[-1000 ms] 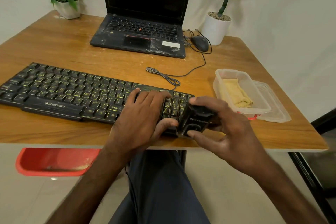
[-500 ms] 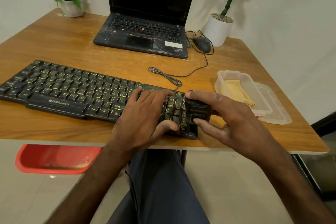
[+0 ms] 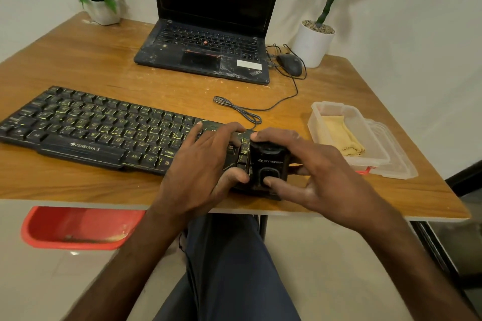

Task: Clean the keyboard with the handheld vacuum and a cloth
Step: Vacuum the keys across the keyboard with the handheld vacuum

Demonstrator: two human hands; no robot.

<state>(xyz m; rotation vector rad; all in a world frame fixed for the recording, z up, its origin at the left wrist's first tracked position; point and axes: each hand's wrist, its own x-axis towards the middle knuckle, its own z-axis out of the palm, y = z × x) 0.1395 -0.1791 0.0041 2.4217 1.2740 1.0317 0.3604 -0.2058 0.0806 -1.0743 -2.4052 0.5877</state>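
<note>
- Red plastic object (image 3: 75, 227) under the table (image 3: 78, 65), well left of the left fingers and lower than them.
- White flower pot (image 3: 103, 12) at the far corner, well beyond the fingers and to their left.
- Black keyboard (image 3: 91, 128) laid along the near edge, stretched leftward from under the left fingers.
- Open laptop (image 3: 208, 52), screen dark, set well beyond both sets of fingers.
- Left hand (image 3: 200, 172) pressed flat on the keyboard's right end: fingers (image 3: 221, 131) straight and slightly spread over the keys, thumb bent against the near edge.
- Grey cable (image 3: 242, 112) coiled just beyond the fingertips.
- Black handheld vacuum (image 3: 270, 164) held upright over the keyboard's right end, between the hands, just right of the left thumb; contact with the keys not discernible.
- Right hand (image 3: 320, 174) curled round the vacuum: forefinger over its top, thumb on its front face, remaining fingers wrapped at its right side.
- Mouse (image 3: 289, 64) and white plant pot (image 3: 311, 43) well beyond the right fingers.
- Clear container (image 3: 313, 122) near, right of the right fingers; yellow cloth (image 3: 339, 135) folded inside.
</note>
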